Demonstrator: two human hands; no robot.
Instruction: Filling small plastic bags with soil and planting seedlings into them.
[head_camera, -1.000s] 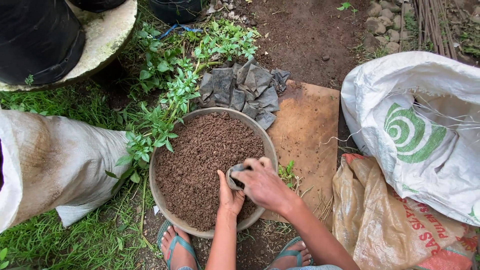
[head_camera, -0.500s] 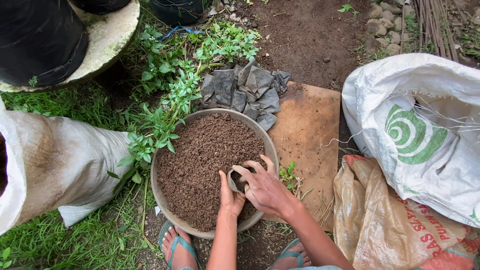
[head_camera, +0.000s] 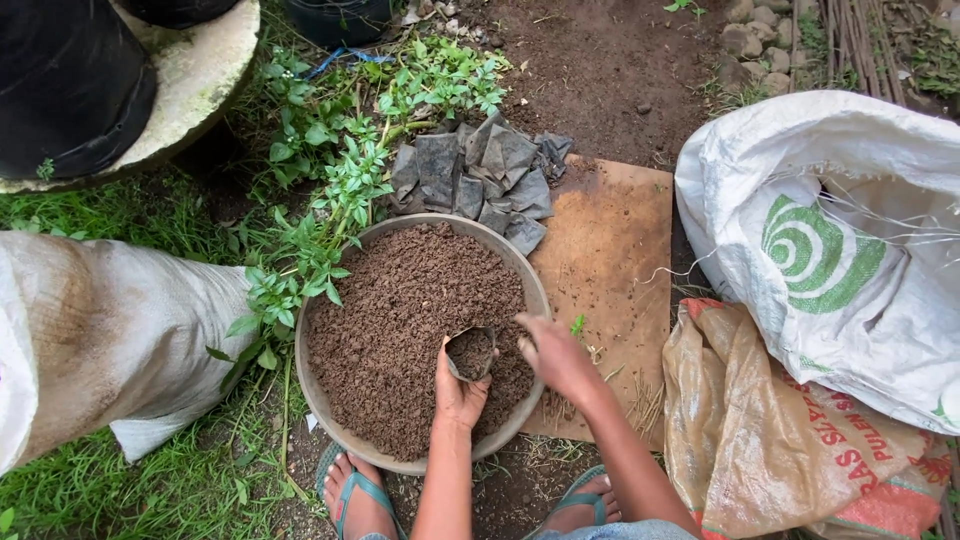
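We see bare dirt ground (head_camera: 600, 70), grass at left. On it: round basin (head_camera: 318, 400) of brown soil, flat board (head_camera: 610, 250), heap of dark folded bags (head_camera: 470, 175), white sack (head_camera: 830, 250), tan sack (head_camera: 760, 440), stained sack (head_camera: 110, 330).

A basin (head_camera: 318, 395) of soil (head_camera: 400, 320) lies between a sack (head_camera: 110, 330) on its left and a board (head_camera: 610, 250) on its right, folded bags (head_camera: 470, 180) behind
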